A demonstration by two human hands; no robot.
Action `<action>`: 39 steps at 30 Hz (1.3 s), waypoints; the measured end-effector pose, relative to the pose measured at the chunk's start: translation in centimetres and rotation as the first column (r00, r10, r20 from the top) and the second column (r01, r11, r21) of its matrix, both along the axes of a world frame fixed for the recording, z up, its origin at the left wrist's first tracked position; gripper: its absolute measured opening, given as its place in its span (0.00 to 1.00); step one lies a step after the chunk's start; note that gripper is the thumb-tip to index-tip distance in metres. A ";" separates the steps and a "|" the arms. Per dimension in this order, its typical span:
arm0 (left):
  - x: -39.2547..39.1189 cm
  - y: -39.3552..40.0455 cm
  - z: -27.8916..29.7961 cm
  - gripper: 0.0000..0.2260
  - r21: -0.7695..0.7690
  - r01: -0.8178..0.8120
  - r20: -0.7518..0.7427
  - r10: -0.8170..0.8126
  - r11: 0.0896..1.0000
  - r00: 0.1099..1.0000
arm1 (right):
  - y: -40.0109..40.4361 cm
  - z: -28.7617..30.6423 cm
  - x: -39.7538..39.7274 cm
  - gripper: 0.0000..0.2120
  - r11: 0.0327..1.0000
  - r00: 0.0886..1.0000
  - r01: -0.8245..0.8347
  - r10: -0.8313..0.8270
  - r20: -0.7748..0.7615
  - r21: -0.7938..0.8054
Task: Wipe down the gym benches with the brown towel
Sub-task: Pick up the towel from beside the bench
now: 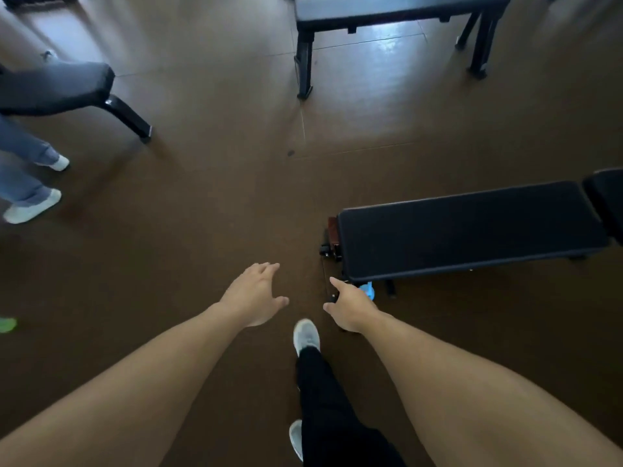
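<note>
Both hands, left hand (254, 293) and right hand (350, 308), spread empty; black bench (472, 230) just beside the right.

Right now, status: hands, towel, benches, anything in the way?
Left hand open, empty; right hand open, empty. No brown towel in view. Nearest bench ahead right, unwiped as far as visible. Another person's legs far left, off the path.

Ahead of our hands, the brown floor (202, 197) lies open through the middle of the room. To our right, the black flat bench (472, 230) blocks the way, its frame end just beside our right hand (350, 308). A second bench (397, 11) stands farther ahead, a padded bench (54, 87) to the left, where another person's legs (23, 173) stand beside it.
</note>
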State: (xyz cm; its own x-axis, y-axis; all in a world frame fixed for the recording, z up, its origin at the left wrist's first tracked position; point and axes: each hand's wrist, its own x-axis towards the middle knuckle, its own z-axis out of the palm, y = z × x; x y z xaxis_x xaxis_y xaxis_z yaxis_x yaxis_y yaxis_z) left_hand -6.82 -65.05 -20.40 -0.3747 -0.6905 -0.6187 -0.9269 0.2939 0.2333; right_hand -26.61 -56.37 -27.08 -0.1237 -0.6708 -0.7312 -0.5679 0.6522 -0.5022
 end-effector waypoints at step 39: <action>-25.9 -50.3 -49.8 0.39 0.085 0.847 -0.067 -0.845 0.525 0.530 | -40.1 -45.8 -3.5 0.27 0.299 0.290 0.954 -0.928 -0.233 -0.003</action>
State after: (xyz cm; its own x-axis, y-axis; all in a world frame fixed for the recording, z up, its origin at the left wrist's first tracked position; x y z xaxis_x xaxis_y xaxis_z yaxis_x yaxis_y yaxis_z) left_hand -32.68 -115.32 -70.19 -0.7612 0.0174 -0.6483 -0.2510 0.9138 0.3193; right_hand -30.06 -96.47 -72.91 -0.7289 0.0769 -0.6803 0.4216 0.8334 -0.3575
